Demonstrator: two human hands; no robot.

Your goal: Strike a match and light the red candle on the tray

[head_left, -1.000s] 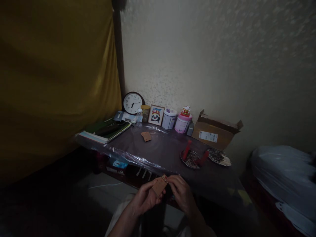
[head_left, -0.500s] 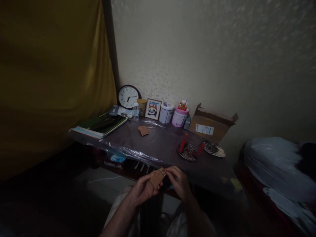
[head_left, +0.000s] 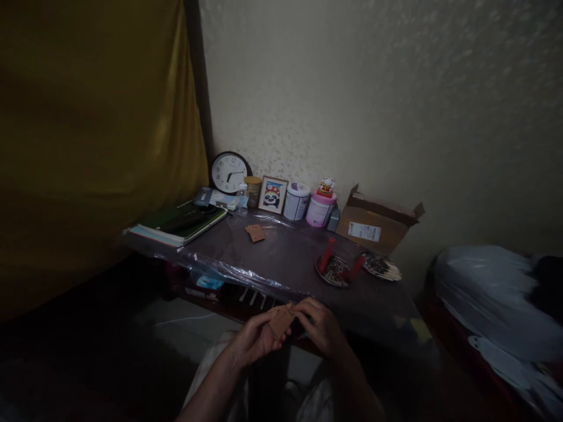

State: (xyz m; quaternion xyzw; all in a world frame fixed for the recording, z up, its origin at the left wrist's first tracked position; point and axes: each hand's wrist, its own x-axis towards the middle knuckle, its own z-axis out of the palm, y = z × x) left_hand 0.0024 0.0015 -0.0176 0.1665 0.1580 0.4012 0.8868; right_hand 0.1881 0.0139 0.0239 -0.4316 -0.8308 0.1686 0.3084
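Note:
My left hand (head_left: pixel 257 341) is closed around a small brown cardboard matchbox (head_left: pixel 280 322), held tilted just off the table's front edge. Pale matches (head_left: pixel 290 309) stick out at the box's upper right end. There my right hand (head_left: pixel 320 323) pinches at a match, its thumb and fingertips right against the sticks. How many it grips is hidden by the fingers. Two similar brown matchboxes (head_left: pixel 255 233) lie overlapped on the plastic-covered table (head_left: pixel 281 252). On a plate (head_left: pixel 333 283) with dark burnt bits, one red candle (head_left: pixel 327 255) stands and another red candle (head_left: pixel 354 268) leans.
Behind the candles, a second plate (head_left: pixel 373 274) holds burnt bits and pale sticks. Along the wall stand a clock (head_left: pixel 229 172), a panda picture (head_left: pixel 272 195), tins (head_left: pixel 321 210) and a cardboard box (head_left: pixel 373 225). Books (head_left: pixel 185 228) lie at left; a plastic bag (head_left: pixel 479 299) is at right.
The matchbox has turned and dipped slightly in my left hand. Red match heads seen before at its open end are now covered by my right fingers, which moved a little.

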